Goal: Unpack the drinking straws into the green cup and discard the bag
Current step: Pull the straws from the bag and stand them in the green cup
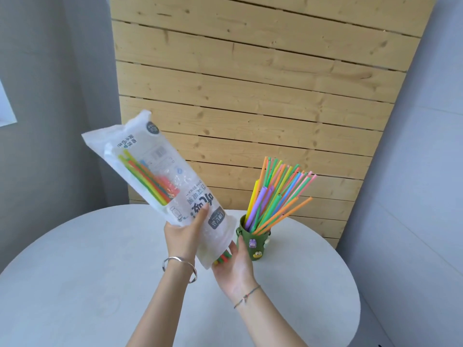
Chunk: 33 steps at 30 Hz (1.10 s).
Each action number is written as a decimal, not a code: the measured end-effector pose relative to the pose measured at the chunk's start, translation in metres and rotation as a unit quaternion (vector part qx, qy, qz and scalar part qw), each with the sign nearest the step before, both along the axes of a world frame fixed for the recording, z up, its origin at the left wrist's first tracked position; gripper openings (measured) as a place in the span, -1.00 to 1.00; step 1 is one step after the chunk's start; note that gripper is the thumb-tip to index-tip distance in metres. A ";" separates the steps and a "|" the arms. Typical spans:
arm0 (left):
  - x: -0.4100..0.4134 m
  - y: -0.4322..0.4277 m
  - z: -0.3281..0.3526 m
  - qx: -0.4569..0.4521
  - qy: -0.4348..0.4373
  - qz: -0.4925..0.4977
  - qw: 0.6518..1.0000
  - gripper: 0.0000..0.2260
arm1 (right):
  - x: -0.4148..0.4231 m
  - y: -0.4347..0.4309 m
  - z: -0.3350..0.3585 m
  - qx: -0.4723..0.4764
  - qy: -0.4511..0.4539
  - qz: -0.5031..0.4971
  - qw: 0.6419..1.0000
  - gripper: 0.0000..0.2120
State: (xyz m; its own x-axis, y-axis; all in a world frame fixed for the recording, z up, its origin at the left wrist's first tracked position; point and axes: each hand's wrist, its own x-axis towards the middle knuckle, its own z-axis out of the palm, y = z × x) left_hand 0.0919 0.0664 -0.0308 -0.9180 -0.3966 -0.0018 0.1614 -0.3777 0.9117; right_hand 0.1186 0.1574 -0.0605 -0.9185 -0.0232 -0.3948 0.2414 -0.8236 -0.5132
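left hand (184, 235) grips bag (160, 181) | right hand (234, 267) cupped under straws (221, 257)

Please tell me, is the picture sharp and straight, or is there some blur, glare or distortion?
Head view: soft, even daylight, no hard shadows on the table; wide-angle bending tilts the wooden slat panel and the walls; the bag shows mild sheen but its print stays readable; straws in the green cup look sharp.
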 end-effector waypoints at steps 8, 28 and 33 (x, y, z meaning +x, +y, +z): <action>-0.003 -0.012 -0.003 0.074 -0.038 0.040 0.996 -0.81 | 0.000 -0.001 -0.003 0.323 0.050 -0.001 0.945 -0.69; -0.011 -0.012 -0.020 0.304 -0.159 -0.064 0.937 -0.59 | -0.004 0.041 0.042 0.352 0.174 -0.155 0.907 -0.84; -0.006 -0.004 -0.018 0.309 -0.164 -0.064 0.935 -0.61 | -0.005 0.036 0.043 0.389 0.160 -0.142 0.896 -0.82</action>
State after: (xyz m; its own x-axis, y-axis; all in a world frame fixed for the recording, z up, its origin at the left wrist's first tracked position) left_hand 0.0857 0.0620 -0.0488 -0.8676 -0.1142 -0.4839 -0.1703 -0.8462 0.5049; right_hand 0.1137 0.1937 -0.0173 -0.9130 0.3969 0.0943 -0.1829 -0.1917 -0.9643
